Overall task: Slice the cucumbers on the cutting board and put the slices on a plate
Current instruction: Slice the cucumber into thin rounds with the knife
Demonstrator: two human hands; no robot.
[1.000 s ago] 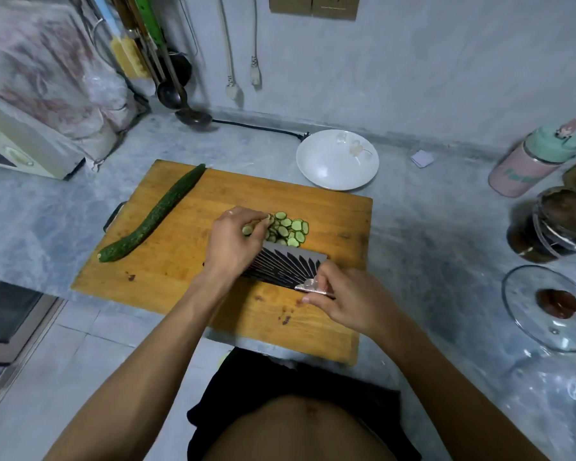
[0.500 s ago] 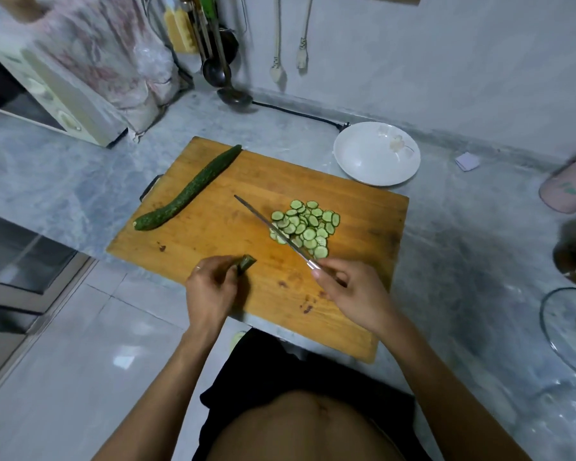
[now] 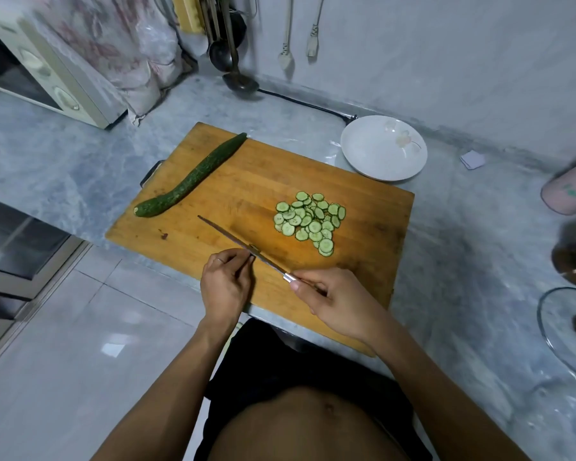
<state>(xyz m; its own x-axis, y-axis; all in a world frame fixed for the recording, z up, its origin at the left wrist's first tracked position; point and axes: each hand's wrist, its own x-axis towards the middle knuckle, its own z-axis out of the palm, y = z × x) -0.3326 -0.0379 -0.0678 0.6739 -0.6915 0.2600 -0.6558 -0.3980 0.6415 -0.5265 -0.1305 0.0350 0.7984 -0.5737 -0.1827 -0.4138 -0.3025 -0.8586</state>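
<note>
A wooden cutting board point(image 3: 246, 194) lies on the marble counter. One whole dark green cucumber point(image 3: 193, 176) rests along its far left side. A pile of several thin cucumber slices point(image 3: 310, 221) sits right of the board's middle. The white plate point(image 3: 383, 148) stands bare beyond the board's far right corner. My right hand point(image 3: 333, 301) grips the handle of a knife point(image 3: 233, 239), whose blade points left and away over the board. At the board's near edge my left hand point(image 3: 225, 284) pinches a small dark cucumber end, mostly hidden by its fingertips, against the blade.
A microwave point(image 3: 47, 78) and a cloth-covered appliance stand at the far left. Ladles point(image 3: 236, 74) hang by the wall, with a black cord along it. A pink bottle point(image 3: 569, 191), a dark jar and a glass lid point(image 3: 566, 331) crowd the right side. The counter edge drops to the tiled floor at left.
The knife left the slices and swung left with its blade edge-on. My left hand drew back from the slice pile to the board's near edge with the cucumber end, now meeting the blade.
</note>
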